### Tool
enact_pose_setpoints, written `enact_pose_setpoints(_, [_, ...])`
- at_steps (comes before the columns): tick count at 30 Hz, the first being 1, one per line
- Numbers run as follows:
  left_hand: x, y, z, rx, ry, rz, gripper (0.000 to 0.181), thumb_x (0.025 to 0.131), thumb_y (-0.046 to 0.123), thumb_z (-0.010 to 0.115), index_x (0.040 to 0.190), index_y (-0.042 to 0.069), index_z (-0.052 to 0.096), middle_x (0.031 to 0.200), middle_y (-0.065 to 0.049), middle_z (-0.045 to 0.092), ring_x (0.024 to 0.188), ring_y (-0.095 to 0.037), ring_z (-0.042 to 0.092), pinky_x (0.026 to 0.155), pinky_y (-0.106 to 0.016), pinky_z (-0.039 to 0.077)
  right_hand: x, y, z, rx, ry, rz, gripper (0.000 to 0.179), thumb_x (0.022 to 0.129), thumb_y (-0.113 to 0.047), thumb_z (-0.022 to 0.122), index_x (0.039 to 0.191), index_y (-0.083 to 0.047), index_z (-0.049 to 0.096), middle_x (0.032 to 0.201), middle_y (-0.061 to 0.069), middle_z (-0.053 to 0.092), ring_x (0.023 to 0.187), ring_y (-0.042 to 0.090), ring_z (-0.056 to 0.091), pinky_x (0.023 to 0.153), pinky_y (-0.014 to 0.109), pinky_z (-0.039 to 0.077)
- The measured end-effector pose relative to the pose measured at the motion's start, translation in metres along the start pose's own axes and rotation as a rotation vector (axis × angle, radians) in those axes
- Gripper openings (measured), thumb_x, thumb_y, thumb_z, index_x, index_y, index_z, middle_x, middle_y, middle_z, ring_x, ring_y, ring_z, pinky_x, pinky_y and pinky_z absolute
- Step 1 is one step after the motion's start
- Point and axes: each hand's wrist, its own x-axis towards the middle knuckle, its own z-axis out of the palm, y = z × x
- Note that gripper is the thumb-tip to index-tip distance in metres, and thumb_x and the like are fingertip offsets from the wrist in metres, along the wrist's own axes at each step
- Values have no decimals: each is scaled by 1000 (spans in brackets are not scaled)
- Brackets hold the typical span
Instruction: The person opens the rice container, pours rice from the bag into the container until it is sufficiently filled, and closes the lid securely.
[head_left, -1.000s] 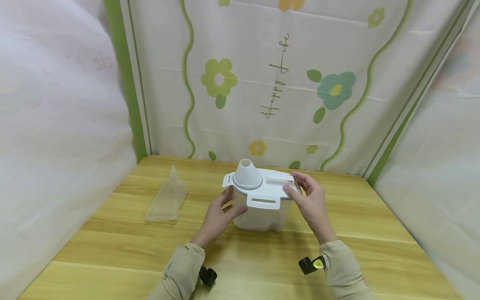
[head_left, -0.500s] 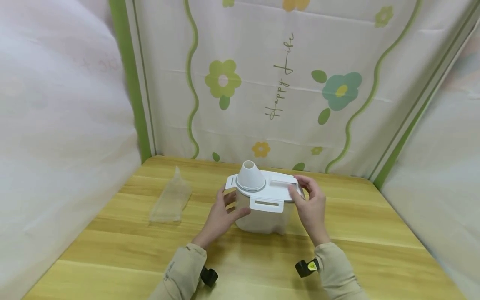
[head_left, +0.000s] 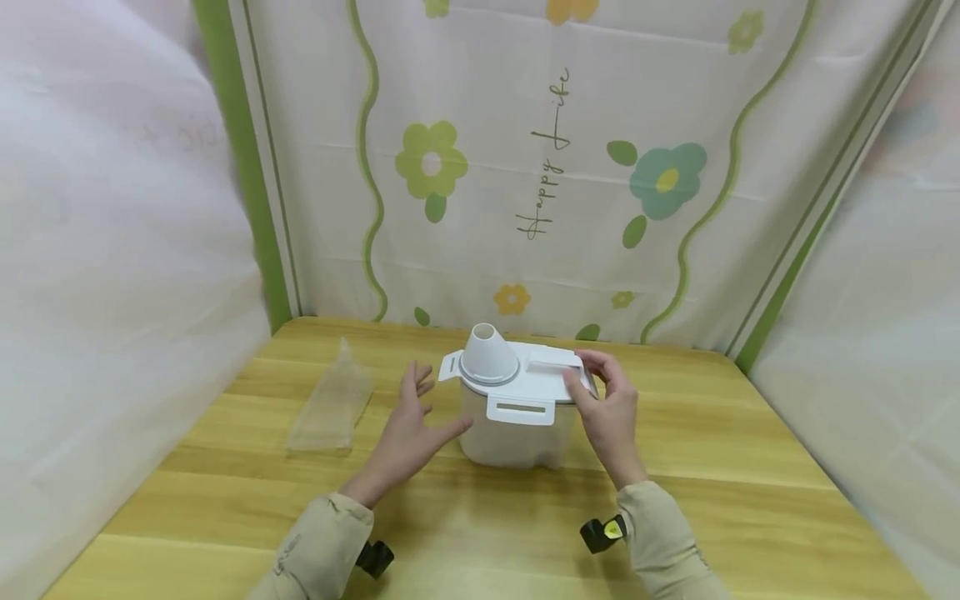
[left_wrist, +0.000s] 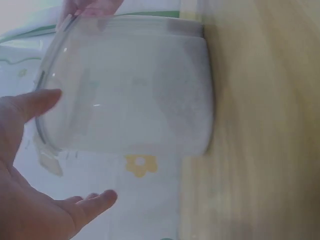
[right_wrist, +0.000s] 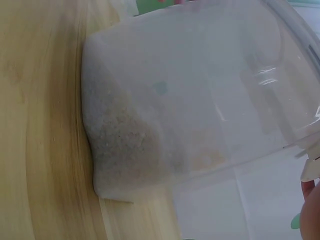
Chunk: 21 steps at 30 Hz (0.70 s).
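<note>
A translucent storage container (head_left: 513,440) stands on the table under a white lid (head_left: 542,383) with a carry handle and side flaps. On the lid's left end sits a white cone-shaped cup (head_left: 491,357). Pale grainy contents (right_wrist: 125,132) fill the container's lower part in the right wrist view. My right hand (head_left: 611,412) grips the lid's right end, thumb on top by the handle and fingers behind. To the left, my left hand (head_left: 408,435) is spread and apart from the container, its thumb (left_wrist: 42,102) overlapping the wall in the left wrist view.
A clear plastic bag (head_left: 332,408) lies flat on the wooden table (head_left: 225,508) at the left. Behind the table hangs a flowered curtain (head_left: 480,233), and pale fabric walls (head_left: 112,250) close in both sides. Each wrist carries a small black camera (head_left: 600,536).
My left hand has let go of the container's left end and drawn back to the left, fingers spread. The right hand keeps its grip, and the container stays about where it was.
</note>
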Motion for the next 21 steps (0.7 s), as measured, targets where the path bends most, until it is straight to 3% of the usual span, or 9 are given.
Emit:
enact_pose_setpoints(5, [-1,13,-5,27,24,68,102,88,47,72,158,9,8,160,-12,16,143,-28,22,111,-47,30,0,2,0,12,-4,-4,28,87,5,70,112,13,61,110,23,63,103,29,57,96,42,42])
enact_pose_setpoints(11, [0,26,10,105,59,132,84,100,49,52,156,1,12,161,-12,10,146,-27,10,115,-49,18,-2,5,-1,1,3,-22,26,87,5,69,111,12,62,108,24,63,100,28,57,94,38,44])
enact_pose_setpoints(15, [-1,31,22,178,109,169,76,105,46,42,152,-8,17,160,-20,12,146,-33,10,116,-51,15,-1,6,0,1,4,-30,25,87,5,69,111,12,63,108,23,64,99,26,58,93,40,44])
enact_pose_setpoints(21, [3,34,31,163,165,162,64,107,40,38,149,-8,29,156,-23,21,144,-34,18,116,-49,17,-1,6,-3,18,4,-25,25,87,5,69,111,12,63,108,23,64,99,26,57,93,37,44])
